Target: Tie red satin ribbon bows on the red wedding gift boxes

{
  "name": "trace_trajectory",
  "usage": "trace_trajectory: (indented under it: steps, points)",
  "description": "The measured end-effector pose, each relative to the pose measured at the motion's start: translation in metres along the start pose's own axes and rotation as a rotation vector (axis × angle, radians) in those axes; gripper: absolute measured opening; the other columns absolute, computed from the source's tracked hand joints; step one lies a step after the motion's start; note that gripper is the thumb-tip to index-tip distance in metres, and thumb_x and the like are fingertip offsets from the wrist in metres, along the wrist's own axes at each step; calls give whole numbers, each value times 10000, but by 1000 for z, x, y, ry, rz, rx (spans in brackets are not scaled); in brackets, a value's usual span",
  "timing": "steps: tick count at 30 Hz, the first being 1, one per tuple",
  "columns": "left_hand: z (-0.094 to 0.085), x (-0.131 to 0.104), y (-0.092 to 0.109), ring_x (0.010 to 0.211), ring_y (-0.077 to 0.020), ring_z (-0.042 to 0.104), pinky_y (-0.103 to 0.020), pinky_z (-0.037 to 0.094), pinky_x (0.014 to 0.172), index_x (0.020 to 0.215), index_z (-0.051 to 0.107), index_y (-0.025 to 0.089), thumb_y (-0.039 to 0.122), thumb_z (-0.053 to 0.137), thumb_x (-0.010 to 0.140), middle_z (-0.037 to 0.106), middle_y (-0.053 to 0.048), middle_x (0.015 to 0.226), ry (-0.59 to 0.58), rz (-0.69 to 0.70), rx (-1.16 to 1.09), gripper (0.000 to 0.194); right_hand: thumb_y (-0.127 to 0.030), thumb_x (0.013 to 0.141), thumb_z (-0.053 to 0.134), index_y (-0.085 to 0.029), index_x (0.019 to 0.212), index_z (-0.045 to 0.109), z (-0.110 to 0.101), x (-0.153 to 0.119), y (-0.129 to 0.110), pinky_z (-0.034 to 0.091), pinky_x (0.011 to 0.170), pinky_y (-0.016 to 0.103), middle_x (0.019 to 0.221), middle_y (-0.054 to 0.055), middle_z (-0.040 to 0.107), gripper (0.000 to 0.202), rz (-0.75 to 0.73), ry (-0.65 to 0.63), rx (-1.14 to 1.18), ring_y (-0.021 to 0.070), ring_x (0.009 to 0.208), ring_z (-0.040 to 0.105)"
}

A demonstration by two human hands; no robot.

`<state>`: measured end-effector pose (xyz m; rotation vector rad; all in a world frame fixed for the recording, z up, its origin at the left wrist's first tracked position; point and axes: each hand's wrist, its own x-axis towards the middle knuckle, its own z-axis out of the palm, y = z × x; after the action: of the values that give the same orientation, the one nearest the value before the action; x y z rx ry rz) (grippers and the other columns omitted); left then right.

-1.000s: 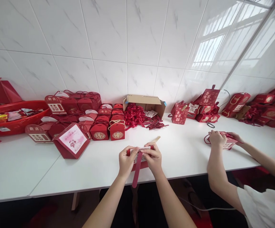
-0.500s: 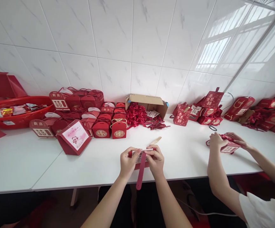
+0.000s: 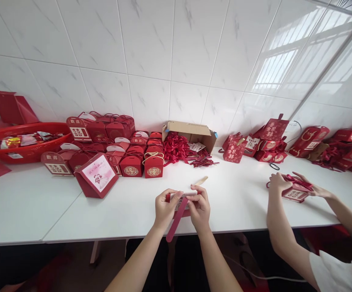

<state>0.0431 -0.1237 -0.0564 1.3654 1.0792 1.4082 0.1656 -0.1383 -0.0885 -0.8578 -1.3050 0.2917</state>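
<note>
Between my hands, at the table's front edge, is a small red gift box [image 3: 182, 213] with a pale printed panel, mostly covered by my fingers. My left hand [image 3: 165, 207] is closed on its left side, thumb along the top edge. Thumb and fingertips of my right hand [image 3: 200, 207] pinch the upper end of a long crimson strap [image 3: 176, 223], while the other fingers rest at the box's right side. The strap's rounded lower end slants down to the left, past the table edge. Just beyond my right hand lies a pale flat strip [image 3: 203, 181].
Finished red boxes [image 3: 131, 167] and a tent-shaped box [image 3: 96, 175] stand left. A cardboard carton [image 3: 190, 127] with red ribbons [image 3: 176, 147] is behind. A red basin [image 3: 26, 152] holds wrapped sweets. At right, a co-worker's hands [image 3: 280, 182] handle a ribboned box [image 3: 295, 194].
The strap's lower end has swung left, from nearly straight down to a slant. My right fingers have shifted on its upper end. The co-worker's box has turned slightly, showing more of its front.
</note>
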Motion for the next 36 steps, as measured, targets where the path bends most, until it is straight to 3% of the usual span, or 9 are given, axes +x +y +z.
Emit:
trace_trajectory:
  steps: [5, 17, 26, 36]
  points:
    - [0, 2, -1, 591, -147, 594, -241, 462, 574, 677, 660, 152, 420, 681, 739, 653, -20, 616, 1, -8, -10, 276, -141, 838, 565, -223, 815, 636, 4, -3, 0, 500, 845, 418, 1139, 103, 521, 111, -51, 24, -88, 251, 1144, 529]
    - [2, 5, -5, 498, -115, 516, -223, 431, 486, 660, 647, 146, 430, 695, 713, 593, 1, 533, 15, -39, -64, 293, -79, 832, 565, -230, 809, 646, 12, -5, -2, 397, 982, 521, 1259, 85, 464, 173, -140, 97, -202, 278, 1263, 412]
    - [3, 8, -4, 513, -101, 509, -205, 426, 507, 637, 644, 146, 412, 699, 713, 598, 7, 548, 42, -27, -47, 282, -68, 837, 566, -219, 845, 668, 13, 0, -5, 476, 913, 497, 1202, 89, 495, 182, -245, 115, -293, 274, 1197, 477]
    - [2, 4, -1, 575, -116, 562, -210, 454, 563, 685, 647, 159, 395, 678, 750, 633, 4, 612, 21, -12, -37, 247, -70, 831, 582, -255, 940, 693, 8, 4, -4, 485, 911, 490, 1175, 87, 527, 242, -226, 66, -249, 260, 1141, 517]
